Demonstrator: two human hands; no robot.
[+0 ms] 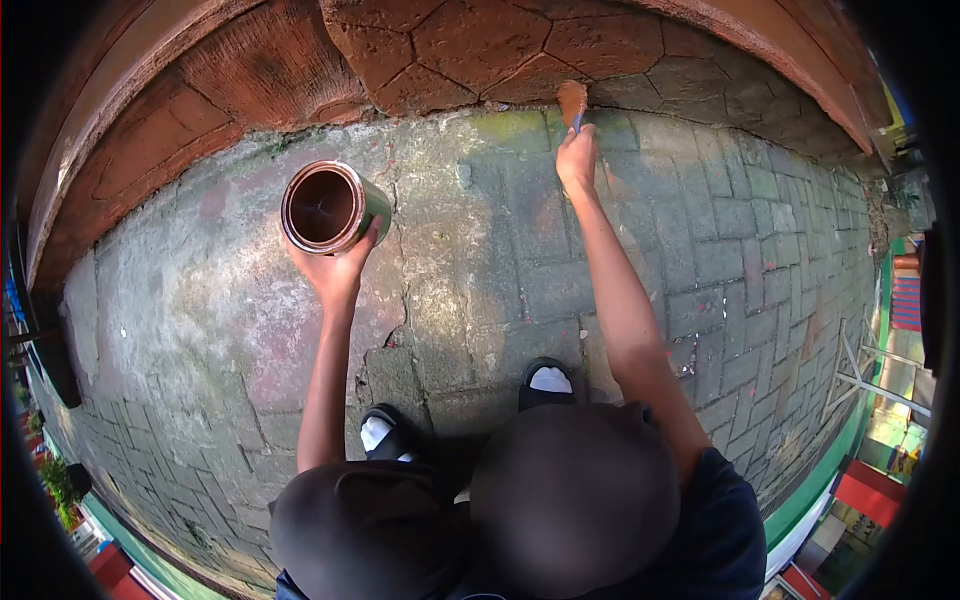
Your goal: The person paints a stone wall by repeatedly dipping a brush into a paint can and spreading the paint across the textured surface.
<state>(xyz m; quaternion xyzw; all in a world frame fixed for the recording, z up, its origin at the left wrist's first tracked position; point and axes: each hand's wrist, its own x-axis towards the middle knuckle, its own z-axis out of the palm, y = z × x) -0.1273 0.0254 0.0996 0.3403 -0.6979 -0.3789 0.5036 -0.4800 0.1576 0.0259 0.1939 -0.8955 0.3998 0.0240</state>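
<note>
My left hand [338, 262] is wrapped round a paint can [374, 215], held up above the pavement with its open top towards me. Dark reddish-brown paint [322, 205] shows inside, and the rim is smeared with it. With my right hand [576, 160] closed on its blue handle, a paintbrush [572, 102] reaches forward to the foot of the low stone-patterned wall [480, 50]. Its bristles are coated reddish brown and appear to touch the wall's lower edge. Left of the brush the wall is reddish brown; to the right its lower stones [700, 88] look greyer.
Worn brick-patterned pavement [480, 270] stretches between me and the curved wall. My feet in dark sandals [548, 380] are close below my knees. A metal frame [865, 375] stands at the far right. Greenery [58, 485] shows at the lower left.
</note>
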